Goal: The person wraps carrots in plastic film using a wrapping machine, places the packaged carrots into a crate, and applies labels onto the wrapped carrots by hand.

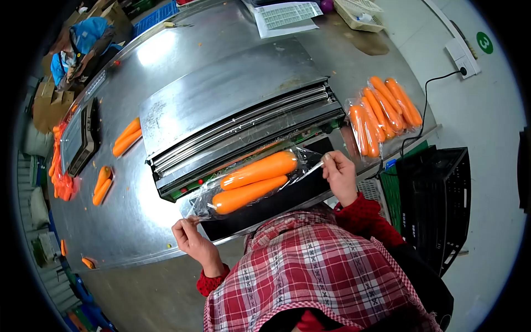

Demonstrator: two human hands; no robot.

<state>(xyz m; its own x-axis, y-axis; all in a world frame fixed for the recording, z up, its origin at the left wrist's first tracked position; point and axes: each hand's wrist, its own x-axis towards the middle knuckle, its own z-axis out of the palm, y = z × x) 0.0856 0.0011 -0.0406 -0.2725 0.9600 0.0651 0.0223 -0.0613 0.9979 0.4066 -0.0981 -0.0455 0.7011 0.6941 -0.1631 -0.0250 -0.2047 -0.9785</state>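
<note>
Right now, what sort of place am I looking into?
Probably a produce-packing area: carrots in clear film, what looks like a film-wrapping machine, and more wrapped carrots on the metal table.

Bright, cool light, apparently from above, throws strong white glare onto the metal desk (127, 227) before us, washing out its surface in two broad patches. We catch finer glints along the machine's rollers (240, 129) and on the clear wrap (305, 159) around the carrots (260, 170). At right, the black crate (437, 205) sinks toward darkness. Wide-angle distortion bows the desk's edges; we see black, rounded borders, and the cardboard boxes (51, 110) at far left look soft.
</note>
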